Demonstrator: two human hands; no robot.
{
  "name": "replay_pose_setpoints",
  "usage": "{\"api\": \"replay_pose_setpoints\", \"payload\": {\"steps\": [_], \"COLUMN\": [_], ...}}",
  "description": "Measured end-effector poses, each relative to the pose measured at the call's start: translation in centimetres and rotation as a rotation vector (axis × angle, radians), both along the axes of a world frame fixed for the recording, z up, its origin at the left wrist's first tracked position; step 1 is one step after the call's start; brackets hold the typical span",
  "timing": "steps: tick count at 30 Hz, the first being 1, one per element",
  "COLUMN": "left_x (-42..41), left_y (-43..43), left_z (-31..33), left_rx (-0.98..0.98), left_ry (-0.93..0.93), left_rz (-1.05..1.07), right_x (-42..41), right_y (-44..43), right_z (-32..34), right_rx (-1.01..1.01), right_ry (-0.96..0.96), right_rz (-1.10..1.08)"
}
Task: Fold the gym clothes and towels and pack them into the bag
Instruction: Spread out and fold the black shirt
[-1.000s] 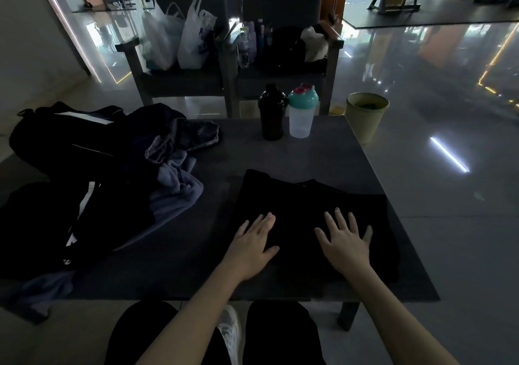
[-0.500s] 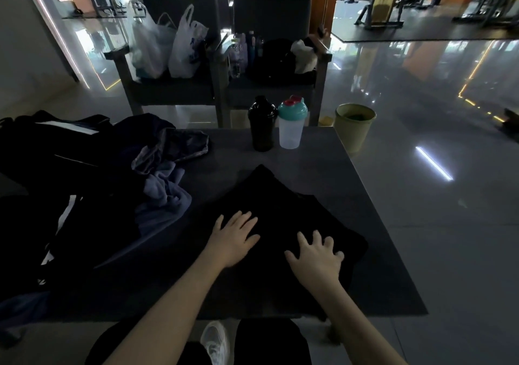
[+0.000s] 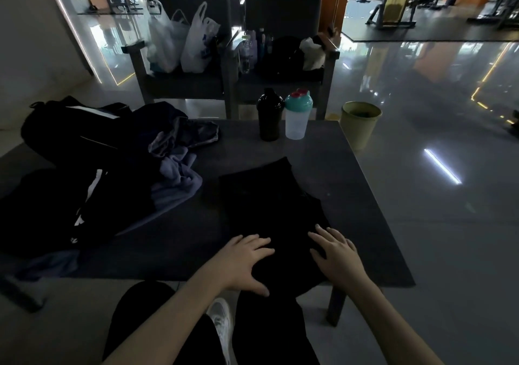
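A dim gym lounge with a glossy grey floor surrounds a low dark table (image 3: 323, 156), seen from above by a seated person. On the near middle of the table lies a black garment (image 3: 269, 204), folded into a narrow shape that runs away from the person, its near end at the table's front edge. The left hand (image 3: 247, 263) lies flat on the garment's near left part, fingers spread and thumb out toward the table edge. The right hand (image 3: 335, 255) rests palm down on the near right part, fingers also spread; neither hand pinches any cloth.

To the left, a loose heap of clothes (image 3: 118, 179) covers that side of the table: dark pieces with a white stripe and a crumpled bluish-grey cloth (image 3: 177, 179). Behind the heap sits a black bag (image 3: 70, 123). At the far edge stand a black shaker bottle (image 3: 270, 116) and, just beside it, a clear shaker bottle (image 3: 298, 116) with a teal lid. A green bin (image 3: 359, 124) stands on the floor by the table's far right corner. Two dark armchairs (image 3: 238, 55) beyond hold white plastic bags (image 3: 182, 41) and bottles.
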State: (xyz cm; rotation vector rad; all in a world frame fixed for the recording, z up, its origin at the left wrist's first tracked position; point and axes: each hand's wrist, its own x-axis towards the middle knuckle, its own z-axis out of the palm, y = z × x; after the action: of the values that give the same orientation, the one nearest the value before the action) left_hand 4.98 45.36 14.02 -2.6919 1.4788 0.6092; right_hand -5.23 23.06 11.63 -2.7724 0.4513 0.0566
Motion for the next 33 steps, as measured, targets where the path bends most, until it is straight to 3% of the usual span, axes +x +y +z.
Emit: {"api": "replay_pose_setpoints", "payload": {"steps": [3,6,10,13,17,18,20,22,24,29,31,33], "left_x": [-0.2,-0.4,-0.9,-0.2,1.6,1.9,2.4,2.7,2.9,3.9,4.2,4.0], "left_y": [1.2,1.5,1.7,2.0,2.2,2.2,2.0,1.8,1.7,2.0,2.0,1.8], "left_z": [-0.6,-0.9,-1.4,-0.9,0.2,0.3,0.3,0.3,0.1,-0.6,-1.0,-1.4], "left_rx": [0.068,-0.1,-0.308,-0.459,-0.705,-0.752,-0.785,-0.771,-0.81,-0.926,-0.871,-0.729], "left_ry": [-0.084,-0.173,-0.122,0.132,0.688,0.761,0.816,0.793,0.763,0.629,0.485,0.228], "left_rz": [-0.031,-0.003,0.051,0.284,0.709,0.778,0.87,0.927,0.968,0.972,0.986,1.043], "right_x": [0.0,0.2,0.2,0.1,-0.5,-0.5,-0.2,0.7,1.7,5.0,5.9,6.2], "right_y": [0.6,0.8,0.9,0.0,-1.9,-2.2,-2.1,-1.7,-1.1,0.2,0.7,1.0], "right_z": [0.0,0.4,0.8,1.5,2.3,2.2,1.5,0.6,0.6,1.6,1.8,1.5], "right_rx": [0.004,0.039,0.044,0.194,0.761,0.82,0.733,0.514,0.437,0.633,0.664,0.525], "right_ry": [0.001,0.035,0.073,0.089,0.173,0.171,0.097,-0.069,-0.218,-0.469,-0.457,-0.358], "right_rz": [-0.017,-0.014,0.03,0.033,0.04,0.063,0.074,-0.003,-0.086,-0.275,-0.336,-0.361]}}
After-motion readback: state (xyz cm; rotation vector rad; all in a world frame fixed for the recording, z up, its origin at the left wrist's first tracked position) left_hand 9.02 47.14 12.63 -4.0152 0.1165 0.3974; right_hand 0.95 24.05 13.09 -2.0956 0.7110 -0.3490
